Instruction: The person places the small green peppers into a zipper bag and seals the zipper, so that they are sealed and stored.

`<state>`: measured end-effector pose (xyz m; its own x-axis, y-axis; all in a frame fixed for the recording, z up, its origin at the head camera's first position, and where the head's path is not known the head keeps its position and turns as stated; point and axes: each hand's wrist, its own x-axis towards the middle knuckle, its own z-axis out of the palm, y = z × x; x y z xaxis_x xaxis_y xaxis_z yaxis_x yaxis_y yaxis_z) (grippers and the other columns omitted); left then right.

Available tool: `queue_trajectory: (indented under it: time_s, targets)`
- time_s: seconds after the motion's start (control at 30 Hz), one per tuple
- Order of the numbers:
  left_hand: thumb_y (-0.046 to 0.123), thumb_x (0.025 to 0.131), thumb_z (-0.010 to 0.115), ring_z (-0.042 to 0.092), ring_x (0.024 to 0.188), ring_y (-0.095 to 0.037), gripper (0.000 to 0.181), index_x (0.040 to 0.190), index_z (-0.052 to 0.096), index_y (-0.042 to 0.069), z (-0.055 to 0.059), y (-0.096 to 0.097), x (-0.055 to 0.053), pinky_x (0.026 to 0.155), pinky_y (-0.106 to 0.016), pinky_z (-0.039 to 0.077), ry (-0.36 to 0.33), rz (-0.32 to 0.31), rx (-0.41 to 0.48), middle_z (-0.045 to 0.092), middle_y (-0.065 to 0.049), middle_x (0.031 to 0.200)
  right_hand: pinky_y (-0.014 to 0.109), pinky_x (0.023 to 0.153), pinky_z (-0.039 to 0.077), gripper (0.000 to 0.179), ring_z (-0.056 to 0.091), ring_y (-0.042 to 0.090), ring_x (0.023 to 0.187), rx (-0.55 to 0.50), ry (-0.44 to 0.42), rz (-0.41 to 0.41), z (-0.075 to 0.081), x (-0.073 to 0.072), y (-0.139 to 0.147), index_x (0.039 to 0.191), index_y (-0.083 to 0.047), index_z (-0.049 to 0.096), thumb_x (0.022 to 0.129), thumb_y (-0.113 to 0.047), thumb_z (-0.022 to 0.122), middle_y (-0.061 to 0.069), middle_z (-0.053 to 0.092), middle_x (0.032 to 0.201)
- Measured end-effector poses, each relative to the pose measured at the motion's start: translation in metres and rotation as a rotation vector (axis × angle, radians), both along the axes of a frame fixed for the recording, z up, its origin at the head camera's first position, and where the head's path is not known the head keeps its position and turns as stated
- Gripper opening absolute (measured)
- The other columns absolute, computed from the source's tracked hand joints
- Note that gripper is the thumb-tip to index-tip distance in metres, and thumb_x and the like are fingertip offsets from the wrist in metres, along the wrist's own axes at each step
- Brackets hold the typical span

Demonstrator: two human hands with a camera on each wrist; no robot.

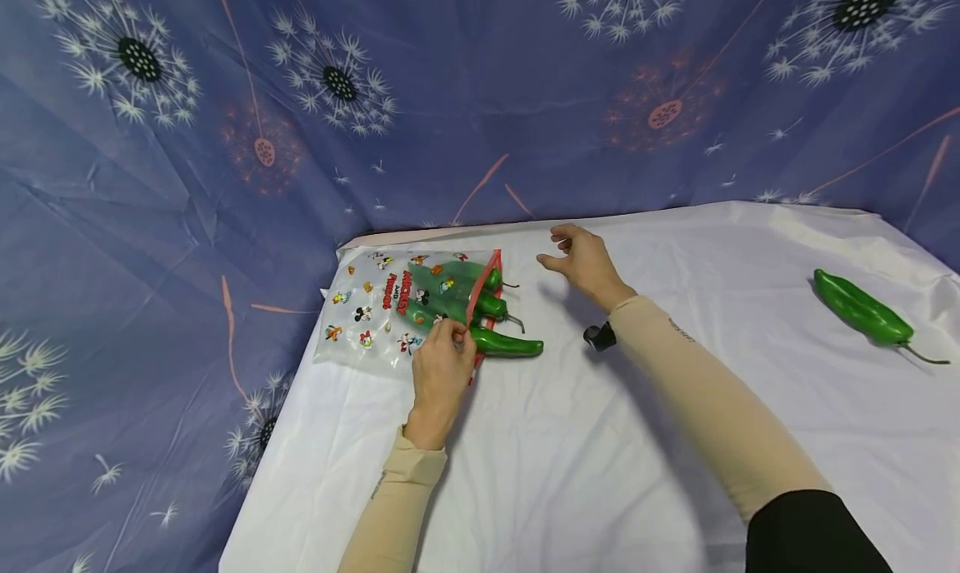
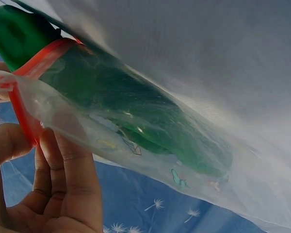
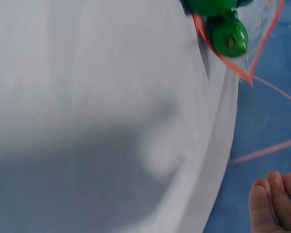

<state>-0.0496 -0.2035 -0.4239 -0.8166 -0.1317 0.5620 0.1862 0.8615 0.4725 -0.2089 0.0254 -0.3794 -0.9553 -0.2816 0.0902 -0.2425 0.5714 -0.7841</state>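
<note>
A clear zip bag with cartoon prints and a red zip edge lies on the white cloth, its mouth facing right. Several green peppers are inside; two show their stem ends at the opening, and a third pepper sticks out tip first. My left hand pinches the near side of the bag's mouth; the left wrist view shows thumb and fingers on the red edge. Right of the bag, my right hand hovers above the cloth, holding nothing, its fingers loosely bent and the thumb apart.
Another green pepper lies by itself at the far right of the white cloth. Behind the table hangs a blue curtain with dandelion prints. A small black device hangs at my right wrist.
</note>
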Motion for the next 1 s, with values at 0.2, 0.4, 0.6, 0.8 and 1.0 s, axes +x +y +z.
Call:
queue_trajectory:
  time_s: [0.2,0.4,0.6,0.8,1.0]
  targets:
    - [-0.001,0.086,0.074,0.065,0.058,-0.025,0.006,0.086,0.068,0.001,0.000,0.000,-0.001,0.051,-0.039,0.053,-0.004,0.006,0.000,0.069,-0.009,0.079,0.049,0.108,0.044,0.058,0.056,0.042,0.127,-0.002,0.019,-0.053,0.009,-0.001,0.038,0.145,0.006,0.052,0.096,-0.019,0.074,0.026,0.059,0.139]
    - [-0.001,0.086,0.074,0.065,0.058,-0.025,0.007,0.085,0.068,0.002,0.000,-0.001,-0.001,0.052,-0.040,0.053,0.001,0.010,-0.002,0.068,-0.008,0.078,0.051,0.109,0.043,0.059,0.053,0.044,0.130,0.029,0.008,-0.124,0.017,0.001,0.083,0.147,0.004,0.050,0.098,-0.021,0.072,0.026,0.056,0.141]
    - [-0.001,0.086,0.074,0.064,0.057,-0.023,0.007,0.085,0.068,0.003,0.000,0.000,-0.001,0.051,-0.040,0.052,0.008,0.007,-0.002,0.067,-0.007,0.077,0.053,0.108,0.043,0.061,0.051,0.045,0.131,0.059,0.011,-0.160,0.026,0.008,0.120,0.149,0.003,0.048,0.099,-0.025,0.070,0.026,0.055,0.141]
    - [0.000,0.086,0.074,0.063,0.057,-0.022,0.006,0.086,0.068,0.003,0.000,0.001,0.000,0.051,-0.041,0.052,-0.006,0.005,0.004,0.068,-0.007,0.078,0.057,0.107,0.043,0.069,0.049,0.049,0.133,0.108,-0.004,-0.223,0.028,0.014,0.165,0.154,0.003,0.042,0.101,-0.034,0.067,0.030,0.052,0.143]
    - [0.000,0.086,0.074,0.064,0.058,-0.024,0.006,0.086,0.068,0.002,0.000,0.000,0.000,0.052,-0.041,0.053,0.001,0.005,0.010,0.068,-0.008,0.078,0.061,0.104,0.043,0.076,0.046,0.052,0.135,0.163,-0.025,-0.292,0.029,0.023,0.213,0.158,0.001,0.037,0.102,-0.044,0.061,0.031,0.049,0.147]
